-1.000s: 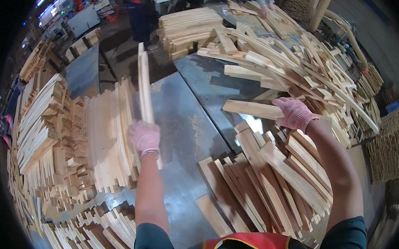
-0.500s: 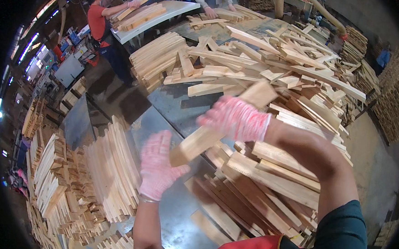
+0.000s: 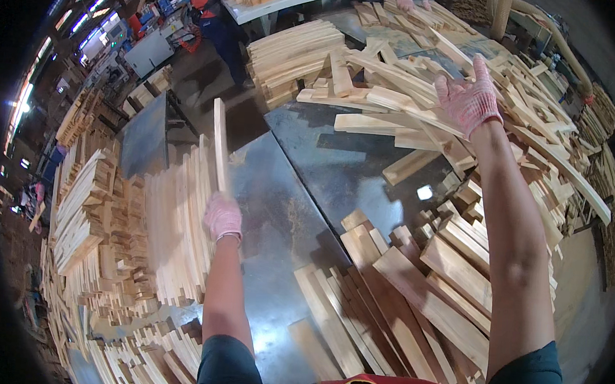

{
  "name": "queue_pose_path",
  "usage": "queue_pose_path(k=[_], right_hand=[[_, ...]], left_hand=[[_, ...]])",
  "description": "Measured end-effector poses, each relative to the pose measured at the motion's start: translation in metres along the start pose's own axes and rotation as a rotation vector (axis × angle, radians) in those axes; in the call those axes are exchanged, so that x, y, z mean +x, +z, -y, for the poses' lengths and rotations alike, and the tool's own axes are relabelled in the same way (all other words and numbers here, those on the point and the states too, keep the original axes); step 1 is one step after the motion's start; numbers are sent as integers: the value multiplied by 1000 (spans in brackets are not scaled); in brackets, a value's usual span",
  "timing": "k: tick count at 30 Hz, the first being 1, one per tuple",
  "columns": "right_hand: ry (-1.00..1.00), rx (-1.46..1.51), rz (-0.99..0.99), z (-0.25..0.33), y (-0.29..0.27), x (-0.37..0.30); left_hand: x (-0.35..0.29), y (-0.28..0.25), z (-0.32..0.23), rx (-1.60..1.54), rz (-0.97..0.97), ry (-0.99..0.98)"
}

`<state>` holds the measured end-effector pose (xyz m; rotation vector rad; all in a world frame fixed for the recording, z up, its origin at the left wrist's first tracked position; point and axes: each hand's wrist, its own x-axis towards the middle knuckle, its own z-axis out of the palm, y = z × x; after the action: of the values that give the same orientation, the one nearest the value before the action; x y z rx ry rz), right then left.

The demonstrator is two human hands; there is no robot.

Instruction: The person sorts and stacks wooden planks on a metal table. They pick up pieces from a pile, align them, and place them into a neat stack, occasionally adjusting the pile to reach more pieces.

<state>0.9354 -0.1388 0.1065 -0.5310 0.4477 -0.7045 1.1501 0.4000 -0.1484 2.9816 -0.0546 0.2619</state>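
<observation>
Your left hand (image 3: 223, 217) was curled around the near end of a wooden strip (image 3: 220, 144), fingers closed, over the left side of the steel tabletop (image 3: 272, 190). The strip's long axis ran away from you toward the tabletop's far edge, its far end leaning slightly left. Just to its left, at the left side of the tabletop, stood a row of boards (image 3: 172, 219) running much the same way, so strip and row lay roughly parallel; whether they touched, you could not tell. Your right hand (image 3: 470, 100) was stretched out over the far right of the tabletop, above the loose heap (image 3: 392, 77), with fingers and thumb spread wide and nothing plainly in its hold. A pale board (image 3: 451, 49) lay just past those fingers, its long axis slanting from far left to near right; contact with the fingertips was unclear. The right hand was by far the nearer one to that board and the heap, the left the nearer to the row. At the tabletop's near right, closer to your body than either hand, lay more boards (image 3: 393, 296), pointing obliquely away to the left.
</observation>
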Motion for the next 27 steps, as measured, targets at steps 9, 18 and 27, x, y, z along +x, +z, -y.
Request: queue_pose_path(k=[9,18,27], right_hand=[[352,-352,357,-130,58,-148],[515,-1124,825,-246,-15,-143],[-468,-2543,-82,-40,-28,103]], left_hand=[[-2,-11,59,98,35,92],[-75,-114,-87,-1569,990,-17],[-2,1,0,206,33,77]])
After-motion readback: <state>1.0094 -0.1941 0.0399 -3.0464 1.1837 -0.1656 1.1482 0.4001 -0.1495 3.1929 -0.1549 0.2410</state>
